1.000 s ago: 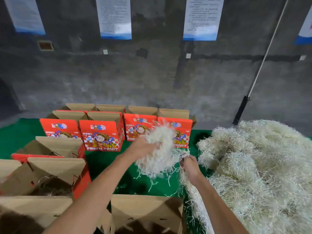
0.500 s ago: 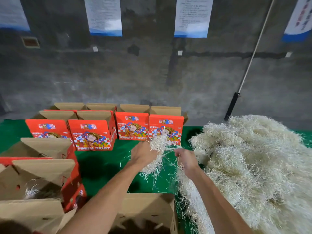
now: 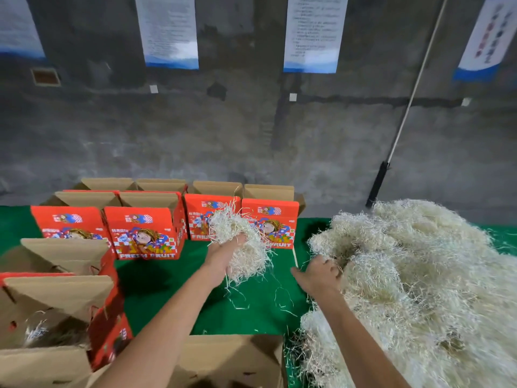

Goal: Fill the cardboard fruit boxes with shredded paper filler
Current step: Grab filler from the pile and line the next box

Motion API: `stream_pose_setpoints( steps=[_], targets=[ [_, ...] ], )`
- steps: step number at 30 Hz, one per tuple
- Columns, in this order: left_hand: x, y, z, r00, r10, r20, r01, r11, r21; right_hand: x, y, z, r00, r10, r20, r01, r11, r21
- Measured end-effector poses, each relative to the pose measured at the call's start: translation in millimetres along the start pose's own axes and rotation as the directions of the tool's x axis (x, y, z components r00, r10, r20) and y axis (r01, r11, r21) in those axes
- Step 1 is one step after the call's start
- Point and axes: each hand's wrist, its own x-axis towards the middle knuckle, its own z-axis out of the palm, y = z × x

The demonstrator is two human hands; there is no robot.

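"FRESH FRUIT" in white capitals along bottom front of red printed cardboard fruit box (image 3: 144, 236). Neighbouring red box (image 3: 275, 219): only "RUIT" visible. White wall posters (image 3: 312, 32): print illegible.

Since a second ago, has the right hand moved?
Yes. The right hand has left the clump held by the left hand and gone right, into the shredded paper pile.

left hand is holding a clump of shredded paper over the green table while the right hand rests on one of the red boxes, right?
Not quite. The right hand is at the big shredded paper pile, not on a red box, as the head view shows. The left hand does hold a clump of shredded paper over the green table.
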Motion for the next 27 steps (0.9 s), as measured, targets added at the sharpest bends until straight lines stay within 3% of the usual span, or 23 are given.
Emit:
stream_pose_setpoints(
  steps=[2, 4, 6, 8, 10, 12, 14, 16, 19, 21, 27],
  targets=[
    [-8.1, 14.3, -0.5, 0.993, 0.025, 0.119, -0.010, 0.991, -0.131, -10.7, -25.1, -5.3, 0.991, -0.126, -0.056, 0.134, 0.973, 0.189],
    [-16.1, 29.0, -5.5, 0.953, 0.051, 0.299, 0.012, 0.979, -0.204, -21.2, -50.9, -13.1, 0.960, -0.267, -0.086, 0.260, 0.738, 0.623],
    [-28.9, 37.8, -9.5, 0.932, 0.028, 0.362, 0.047, 0.979, -0.197, -29.8, -78.3, -19.1, 0.938, -0.337, -0.081, 0.251, 0.500, 0.829],
    [-35.6, 38.9, -16.3, 0.943, 0.037, 0.331, 0.029, 0.981, -0.193, -37.0, -103.2, -23.2, 0.933, -0.346, -0.103, 0.259, 0.441, 0.859],
    [-43.0, 43.6, -18.9, 0.947, 0.085, 0.309, 0.015, 0.951, -0.310, -45.2, -121.0, -20.0, 0.927, -0.328, -0.184, 0.323, 0.443, 0.836],
    [-46.1, 49.3, -20.1, 0.984, 0.124, 0.130, -0.052, 0.889, -0.455, -46.0, -134.0, -14.2, 0.913, -0.294, -0.285, 0.397, 0.467, 0.790],
    [-50.6, 58.5, -20.5, 0.988, 0.131, -0.086, -0.154, 0.911, -0.383, -46.9, -144.3, -11.4, 0.894, -0.276, -0.353, 0.446, 0.490, 0.749],
    [-49.9, 60.5, -21.3, 0.954, 0.202, -0.222, -0.249, 0.946, -0.206, -56.3, -154.3, -13.9, 0.870, -0.282, -0.405, 0.492, 0.432, 0.756],
    [-48.0, 54.6, -19.3, 0.933, 0.277, -0.230, -0.283, 0.959, 0.004, -74.3, -170.5, -17.7, 0.844, -0.285, -0.454, 0.533, 0.364, 0.764],
    [-49.1, 54.3, -14.5, 0.939, 0.298, -0.171, -0.289, 0.954, 0.076, -81.1, -178.7, -19.3, 0.871, -0.215, -0.442, 0.491, 0.371, 0.788],
    [-48.9, 68.8, -28.7, 0.981, 0.121, -0.154, -0.131, 0.990, -0.060, -68.6, -168.1, -33.3, 0.929, -0.181, -0.321, 0.368, 0.404, 0.837]
  ],
)
